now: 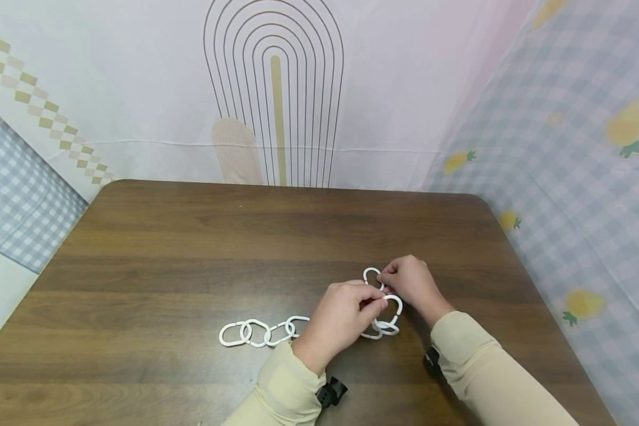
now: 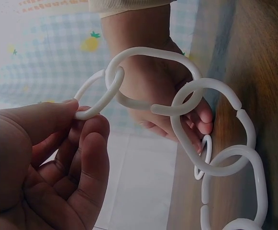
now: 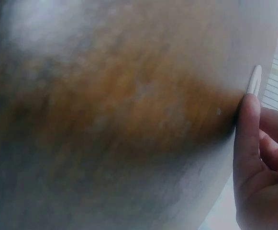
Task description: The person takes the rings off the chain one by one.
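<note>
My left hand point(image 1: 341, 316) pinches the end of a chain of white plastic links point(image 2: 260, 184) between thumb and fingers. Its end link point(image 2: 111, 98) is lifted off the table, and the links hooked to it hang down. More of the chain lies on the table to the left, with its middle hidden behind the left hand. My right hand point(image 1: 412, 285), just beyond the left, pinches a single white link point(image 1: 371, 270). In the right wrist view this link point(image 3: 256, 79) shows edge-on at the fingertips. It looks apart from the chain in the left wrist view.
All this is on or over a brown wooden table point(image 1: 165, 248) with rounded far corners. A patterned white cloth point(image 1: 394, 89) hangs behind it, and a checked cloth point(image 1: 580, 195) with yellow fruit prints hangs along the right side.
</note>
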A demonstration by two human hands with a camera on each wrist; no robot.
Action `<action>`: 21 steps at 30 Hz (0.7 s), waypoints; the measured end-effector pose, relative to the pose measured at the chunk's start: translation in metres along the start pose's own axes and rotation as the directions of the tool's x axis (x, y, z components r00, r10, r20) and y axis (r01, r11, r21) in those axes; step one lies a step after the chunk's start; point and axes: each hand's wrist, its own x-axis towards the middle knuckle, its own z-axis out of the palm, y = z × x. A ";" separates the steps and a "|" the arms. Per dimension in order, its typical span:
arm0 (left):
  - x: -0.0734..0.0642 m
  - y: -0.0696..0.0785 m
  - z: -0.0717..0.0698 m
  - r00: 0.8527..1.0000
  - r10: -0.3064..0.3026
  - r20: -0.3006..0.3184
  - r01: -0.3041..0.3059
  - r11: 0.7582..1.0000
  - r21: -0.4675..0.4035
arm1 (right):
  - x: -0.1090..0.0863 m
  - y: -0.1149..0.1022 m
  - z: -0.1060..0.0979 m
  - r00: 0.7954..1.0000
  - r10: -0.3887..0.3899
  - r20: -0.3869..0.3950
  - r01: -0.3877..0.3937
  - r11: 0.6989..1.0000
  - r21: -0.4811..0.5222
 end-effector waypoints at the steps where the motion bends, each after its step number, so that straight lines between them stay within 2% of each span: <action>1: 0.000 0.000 0.000 1.000 -0.001 0.000 0.001 1.000 -0.001 | 0.000 0.000 0.000 1.000 0.001 0.000 -0.001 1.000 0.005; 8: 0.000 -0.001 -0.001 1.000 -0.006 -0.002 0.006 1.000 -0.010 | -0.004 0.004 -0.001 1.000 -0.021 -0.015 0.022 0.998 0.061; 12: 0.000 -0.001 -0.002 1.000 -0.007 -0.001 0.007 1.000 -0.010 | -0.009 0.007 -0.003 0.997 -0.063 -0.048 0.065 0.997 0.041; 16: 0.000 -0.001 -0.002 1.000 -0.009 0.004 0.010 1.000 -0.011 | -0.018 0.006 -0.007 0.992 -0.105 -0.072 0.106 0.994 0.010; 21: 0.001 0.000 -0.002 1.000 -0.018 0.006 0.018 1.000 -0.009 | -0.034 0.002 -0.011 0.987 -0.136 -0.082 0.140 0.990 0.033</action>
